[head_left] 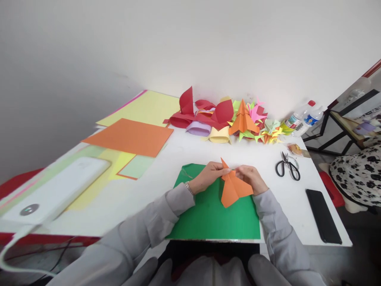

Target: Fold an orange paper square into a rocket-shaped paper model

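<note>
The left hand point(211, 175) pinches a folded orange paper shape point(232, 192), crisp-creased with a pointed top and broad flat wings, between thumb and fingers; the right hand point(251, 177) is curled narrow at its right edge, though I cannot tell whether it grips. The shape is above a smooth green sheet point(190, 222) at the near side of the white table point(143, 210). Black-handled metal scissors point(287, 167) lie to the right, a flat orange sheet point(131, 137) left, and a pointed, tiered orange paper model point(243, 119) far

Head view — forward, downward
</note>
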### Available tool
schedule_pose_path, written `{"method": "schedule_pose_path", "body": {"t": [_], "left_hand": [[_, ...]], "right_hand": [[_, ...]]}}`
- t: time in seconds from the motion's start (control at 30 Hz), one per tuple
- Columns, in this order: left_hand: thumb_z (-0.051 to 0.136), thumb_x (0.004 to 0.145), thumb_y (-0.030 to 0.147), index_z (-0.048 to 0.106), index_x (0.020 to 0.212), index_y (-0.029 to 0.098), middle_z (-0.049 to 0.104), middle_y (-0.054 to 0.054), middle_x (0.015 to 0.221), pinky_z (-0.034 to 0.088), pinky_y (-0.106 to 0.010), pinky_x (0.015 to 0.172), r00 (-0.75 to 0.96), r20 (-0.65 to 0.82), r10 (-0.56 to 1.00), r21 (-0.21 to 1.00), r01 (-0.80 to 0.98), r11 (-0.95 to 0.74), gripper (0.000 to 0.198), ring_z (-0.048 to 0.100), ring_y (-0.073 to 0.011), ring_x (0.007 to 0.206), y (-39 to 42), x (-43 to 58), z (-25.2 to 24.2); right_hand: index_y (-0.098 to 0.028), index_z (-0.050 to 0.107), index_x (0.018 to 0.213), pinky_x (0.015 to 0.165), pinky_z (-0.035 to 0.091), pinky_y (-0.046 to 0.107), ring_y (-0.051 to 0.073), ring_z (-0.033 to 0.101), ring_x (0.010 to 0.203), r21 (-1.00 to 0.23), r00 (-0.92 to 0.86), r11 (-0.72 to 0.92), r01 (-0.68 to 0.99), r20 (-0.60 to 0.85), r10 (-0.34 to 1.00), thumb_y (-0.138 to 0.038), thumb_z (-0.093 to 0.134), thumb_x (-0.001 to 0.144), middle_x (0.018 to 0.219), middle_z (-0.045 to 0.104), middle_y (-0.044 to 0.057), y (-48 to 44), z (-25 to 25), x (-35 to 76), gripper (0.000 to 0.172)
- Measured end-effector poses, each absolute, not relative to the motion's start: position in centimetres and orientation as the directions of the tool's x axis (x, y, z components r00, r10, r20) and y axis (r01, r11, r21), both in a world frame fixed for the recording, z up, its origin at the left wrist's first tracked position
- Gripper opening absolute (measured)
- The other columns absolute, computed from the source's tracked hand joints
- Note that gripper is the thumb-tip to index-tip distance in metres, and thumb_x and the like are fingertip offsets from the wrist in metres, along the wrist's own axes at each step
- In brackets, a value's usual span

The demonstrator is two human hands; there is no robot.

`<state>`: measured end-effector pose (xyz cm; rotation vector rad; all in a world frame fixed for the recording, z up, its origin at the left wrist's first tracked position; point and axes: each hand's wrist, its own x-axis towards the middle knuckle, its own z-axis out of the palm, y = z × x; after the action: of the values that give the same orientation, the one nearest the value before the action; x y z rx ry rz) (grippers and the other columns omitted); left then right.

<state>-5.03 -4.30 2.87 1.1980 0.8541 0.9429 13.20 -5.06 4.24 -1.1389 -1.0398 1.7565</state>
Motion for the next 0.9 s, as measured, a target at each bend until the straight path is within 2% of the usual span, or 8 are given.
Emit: {"method": "schedule_pose_path", "body": {"t": [0.13,0.27,0.37,0.47,0.7,0.8,0.9], "left_hand": [[0.068,0.068,0.039,0.066,0.053,0.013,0.053,0.001,0.047,0.031,-0.022,0.047,0.429,-0.017,0.903,0.999,-0.025,0.031,0.031,0.042,-0.0093,0.046,-4.6,-4.9,3.0],[0.066,0.069,0.040,0.064,0.053,0.014,0.051,0.001,0.047,0.030,-0.022,0.046,0.466,-0.003,0.885,1.000,0.027,-0.011,0.031,0.042,-0.0095,0.046,-4.8,-4.7,3.1],[0.064,0.070,0.040,0.061,0.051,0.013,0.048,0.002,0.047,0.027,-0.022,0.046,0.449,0.011,0.894,0.998,0.053,-0.039,0.033,0.038,-0.0087,0.046,-4.8,-4.7,3.0],[0.064,0.070,0.040,0.053,0.045,0.013,0.037,0.004,0.042,0.019,-0.022,0.044,0.377,0.020,0.926,0.991,0.116,-0.068,0.039,0.028,-0.0067,0.044,-4.7,-4.5,2.8],[0.065,0.070,0.039,0.038,0.039,0.014,0.026,0.005,0.044,0.015,-0.024,0.046,0.237,0.143,0.961,0.955,0.222,-0.197,0.048,0.022,-0.0069,0.048,-5.2,-4.3,2.7],[0.067,0.068,0.041,0.045,0.041,0.014,0.032,0.004,0.043,0.018,-0.023,0.046,0.177,0.188,0.966,0.948,0.226,-0.226,0.044,0.026,-0.0076,0.048,-5.2,-4.4,2.7],[0.069,0.066,0.042,0.055,0.047,0.015,0.043,0.003,0.045,0.023,-0.023,0.046,0.169,0.157,0.973,0.966,0.177,-0.187,0.036,0.033,-0.0087,0.049,-5.0,-4.5,2.9]], "right_hand": [[-0.015,0.063,0.059,0.046,0.029,0.021,0.007,0.042,0.046,-0.952,-0.362,-0.281,0.117,-0.305,0.881,-0.043,0.079,0.055,0.049,0.055,-0.005,-5.7,4.2,12.3,0.033],[-0.015,0.057,0.052,0.043,0.019,0.021,0.004,0.029,0.042,-0.945,-0.342,-0.213,0.248,-0.291,0.894,-0.043,0.080,0.051,0.043,0.043,-0.008,-5.8,4.0,12.2,0.036],[-0.016,0.053,0.049,0.043,0.014,0.022,0.004,0.024,0.042,-0.943,-0.303,-0.173,0.283,-0.259,0.917,-0.044,0.079,0.051,0.041,0.035,-0.009,-5.8,3.8,12.1,0.039],[-0.017,0.051,0.047,0.042,0.012,0.023,0.004,0.020,0.042,-0.942,-0.245,-0.136,0.308,-0.216,0.945,-0.046,0.078,0.052,0.040,0.031,-0.010,-5.8,3.5,12.0,0.040],[-0.017,0.050,0.048,0.044,0.019,0.023,0.006,0.027,0.045,-0.959,-0.199,-0.076,0.272,-0.133,0.971,-0.049,0.075,0.056,0.044,0.038,-0.007,-5.8,2.9,11.5,0.041],[-0.018,0.046,0.046,0.043,0.017,0.023,0.006,0.023,0.044,-0.962,-0.200,-0.056,0.268,-0.112,0.973,-0.051,0.073,0.057,0.043,0.033,-0.008,-5.8,2.9,11.4,0.044],[-0.018,0.043,0.045,0.043,0.014,0.023,0.005,0.021,0.044,-0.965,-0.215,-0.058,0.254,-0.115,0.970,-0.051,0.073,0.057,0.043,0.029,-0.009,-5.8,3.0,11.4,0.047]]}}
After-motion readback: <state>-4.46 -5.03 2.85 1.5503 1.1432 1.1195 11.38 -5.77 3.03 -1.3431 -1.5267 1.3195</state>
